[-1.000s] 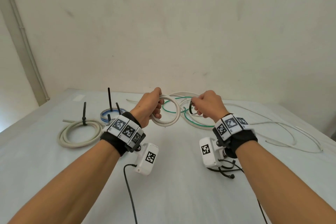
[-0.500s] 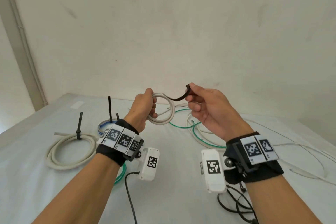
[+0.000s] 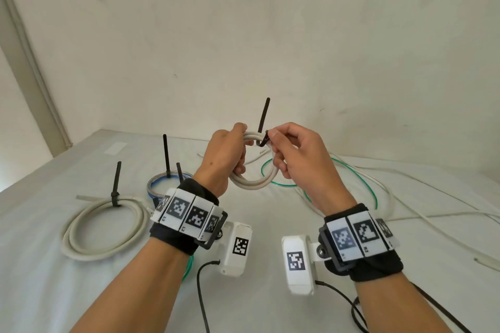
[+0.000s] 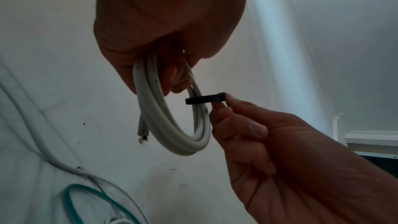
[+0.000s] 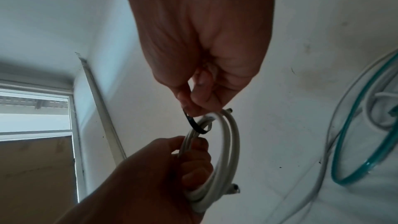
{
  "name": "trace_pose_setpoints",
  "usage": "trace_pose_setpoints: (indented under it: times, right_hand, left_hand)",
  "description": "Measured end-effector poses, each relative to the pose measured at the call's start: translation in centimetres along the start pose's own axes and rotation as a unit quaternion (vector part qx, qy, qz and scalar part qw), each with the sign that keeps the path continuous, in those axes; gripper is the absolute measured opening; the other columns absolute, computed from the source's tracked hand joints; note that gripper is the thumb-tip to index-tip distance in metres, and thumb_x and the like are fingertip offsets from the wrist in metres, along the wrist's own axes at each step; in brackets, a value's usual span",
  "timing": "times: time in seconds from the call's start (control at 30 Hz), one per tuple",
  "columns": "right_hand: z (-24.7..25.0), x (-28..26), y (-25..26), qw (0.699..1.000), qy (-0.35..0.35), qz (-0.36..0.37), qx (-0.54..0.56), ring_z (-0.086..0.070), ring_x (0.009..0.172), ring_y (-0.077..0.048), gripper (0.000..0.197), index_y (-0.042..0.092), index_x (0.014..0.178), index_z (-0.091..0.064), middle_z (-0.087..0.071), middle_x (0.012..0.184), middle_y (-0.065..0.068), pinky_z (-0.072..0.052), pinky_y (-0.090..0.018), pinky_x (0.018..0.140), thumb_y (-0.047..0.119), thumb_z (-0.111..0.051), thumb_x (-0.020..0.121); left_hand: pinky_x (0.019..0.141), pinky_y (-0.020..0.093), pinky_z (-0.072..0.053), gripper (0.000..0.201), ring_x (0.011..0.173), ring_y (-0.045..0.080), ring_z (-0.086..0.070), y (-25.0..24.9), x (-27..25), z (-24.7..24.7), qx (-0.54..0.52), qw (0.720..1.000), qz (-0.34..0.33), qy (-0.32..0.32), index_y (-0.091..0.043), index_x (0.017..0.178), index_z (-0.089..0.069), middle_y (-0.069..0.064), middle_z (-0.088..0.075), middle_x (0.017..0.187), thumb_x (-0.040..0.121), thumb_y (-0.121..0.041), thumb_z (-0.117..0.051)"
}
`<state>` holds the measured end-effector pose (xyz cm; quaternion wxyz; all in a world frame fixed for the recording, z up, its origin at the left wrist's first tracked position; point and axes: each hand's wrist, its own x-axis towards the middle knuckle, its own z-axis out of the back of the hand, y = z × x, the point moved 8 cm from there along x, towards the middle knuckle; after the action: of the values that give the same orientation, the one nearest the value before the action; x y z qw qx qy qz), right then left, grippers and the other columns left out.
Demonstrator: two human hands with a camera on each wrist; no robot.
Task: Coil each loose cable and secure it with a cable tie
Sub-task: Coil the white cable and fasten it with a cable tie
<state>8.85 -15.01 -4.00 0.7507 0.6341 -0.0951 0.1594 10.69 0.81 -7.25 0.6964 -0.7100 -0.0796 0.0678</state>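
Holding station at frame centre in the head view, the left hand (image 3: 226,154) has its grip closed around one side of a small white cable coil (image 3: 254,184), fingers curled through the loop. The coil hangs below and to the right of that hand, raised above the bench (image 3: 270,224), its turns lying together. In the left wrist view one cut end (image 4: 142,137) of the cable hangs loose at the coil's lower left.

The right hand (image 3: 300,159) sits just right of the coil, thumb and forefinger pinched on the head end of a black cable tie (image 3: 263,121); the remaining fingers are curled. The tie crosses the coil's upper right portion, and its tail stands up above both hands. Whether the tie is already threaded through its own head cannot be determined; the right wrist view shows only a short dark strap (image 5: 194,125) bending from the fingertips to the cable.

On the bench, middle left of the frame, a larger grey coil (image 3: 102,227) lies flat with a black tie (image 3: 116,184) standing up from it. Beside it, partly behind the left wrist, lies a blue-and-white coil (image 3: 159,186) with upright ties. Right of centre, behind the hands, loose green cable (image 3: 351,178) and loose white cable (image 3: 405,197) lie tangled.
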Motion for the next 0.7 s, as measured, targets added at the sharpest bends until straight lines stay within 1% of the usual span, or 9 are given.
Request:
trace_pose_setpoints:
  times: [0.07, 0.1, 0.17, 0.23, 0.33, 0.4, 0.5, 0.6, 0.7]
  right_hand:
    - [0.0, 0.1, 0.1, 1.0, -0.003, 0.006, 0.002, -0.041, 0.051, -0.016, 0.02, 0.003, 0.094, -0.067, -0.058, 0.075, -0.005, -0.036, -0.019, 0.046, 0.019, -0.06, 0.104]
    - [0.0, 0.2, 0.1, 1.0, 0.001, 0.005, 0.002, -0.04, 0.05, -0.015, 0.02, 0.003, 0.094, -0.066, -0.058, 0.074, -0.005, -0.035, -0.019, 0.045, 0.019, -0.059, 0.104]
    - [0.0, 0.3, 0.1, 1.0, 0.014, -0.004, 0.012, -0.039, 0.05, -0.015, 0.022, 0.002, 0.095, -0.066, -0.054, 0.074, -0.008, -0.033, -0.021, 0.045, 0.02, -0.058, 0.105]
    - [0.1, 0.3, 0.2, 0.999, 0.029, -0.015, 0.018, -0.038, 0.05, -0.015, 0.024, 0.002, 0.096, -0.066, -0.05, 0.074, -0.009, -0.03, -0.023, 0.046, 0.022, -0.057, 0.106]
    - [0.2, -0.1, 0.6, 0.998, 0.055, -0.027, 0.003, -0.036, 0.052, -0.014, 0.026, 0.004, 0.092, -0.067, -0.047, 0.076, -0.01, -0.028, -0.022, 0.046, 0.023, -0.056, 0.106]
    - [0.1, -0.4, 0.7, 0.995, 0.09, -0.041, -0.008, -0.034, 0.053, -0.014, 0.027, 0.006, 0.089, -0.066, -0.046, 0.078, -0.01, -0.024, -0.023, 0.047, 0.023, -0.056, 0.107]
    - [-0.1, -0.6, 0.5, 0.989, 0.126, -0.07, -0.017, -0.033, 0.053, -0.013, 0.028, 0.01, 0.084, -0.065, -0.047, 0.078, -0.008, -0.019, -0.027, 0.051, 0.025, -0.056, 0.106]
    - [0.4, -0.3, 0.2, 0.993, 0.089, -0.075, -0.027, -0.037, 0.055, -0.013, 0.03, 0.01, 0.086, -0.065, -0.05, 0.078, -0.007, -0.022, -0.027, 0.051, 0.03, -0.054, 0.107]
    - [1.3, 0.0, -0.1, 0.995, 0.039, -0.083, -0.039, -0.045, 0.058, -0.016, 0.034, 0.01, 0.086, -0.066, -0.057, 0.079, -0.016, -0.03, -0.025, 0.05, 0.033, -0.051, 0.107]
  left_hand:
    - [0.046, 0.026, -0.033, 0.033, 0.047, 0.015, -0.031, -0.1, -0.3, -0.3, 0.002, 1.0, -0.008, 0.025, -0.013, 0.077, -0.06, -0.004, -0.036, 0.052, 0.101, -0.033, -0.05]
    - [0.046, 0.026, -0.032, 0.03, 0.048, 0.015, -0.031, -0.2, -0.5, -0.5, 0.002, 0.999, -0.015, 0.04, -0.014, 0.079, -0.063, -0.004, -0.035, 0.053, 0.1, -0.031, -0.052]
    - [0.047, 0.025, -0.03, 0.024, 0.048, 0.013, -0.029, -0.6, -0.8, -0.8, -0.005, 0.997, -0.034, 0.069, -0.018, 0.088, -0.073, -0.004, -0.032, 0.056, 0.1, -0.029, -0.055]
    - [0.048, 0.025, -0.028, 0.024, 0.049, 0.013, -0.027, -1.0, -1.0, -1.0, -0.013, 0.995, -0.051, 0.089, -0.023, 0.098, -0.078, -0.004, -0.03, 0.058, 0.101, -0.029, -0.055]
    - [0.048, 0.024, -0.027, 0.023, 0.051, 0.013, -0.026, -1.2, -1.1, -1.1, -0.015, 0.992, -0.07, 0.108, -0.027, 0.111, -0.077, -0.005, -0.031, 0.059, 0.102, -0.028, -0.056]
    - [0.047, 0.024, -0.027, 0.023, 0.051, 0.012, -0.026, -1.2, -1.2, -1.1, -0.016, 0.99, -0.078, 0.116, -0.026, 0.115, -0.076, -0.007, -0.032, 0.058, 0.103, -0.027, -0.057]
    - [0.047, 0.024, -0.027, 0.023, 0.051, 0.011, -0.026, -1.0, -1.2, -1.1, -0.017, 0.989, -0.087, 0.117, -0.023, 0.115, -0.076, -0.009, -0.033, 0.057, 0.104, -0.026, -0.056]
    - [0.049, 0.026, -0.026, 0.019, 0.051, 0.012, -0.028, -0.9, -1.4, -1.3, 0.0, 0.988, -0.104, 0.113, -0.016, 0.108, -0.073, -0.008, -0.036, 0.058, 0.103, -0.026, -0.058]
    - [0.048, 0.025, -0.026, 0.014, 0.053, 0.013, -0.027, -1.1, -1.7, -1.6, 0.044, 0.985, -0.127, 0.108, -0.016, 0.101, -0.069, -0.003, -0.037, 0.059, 0.102, -0.025, -0.058]
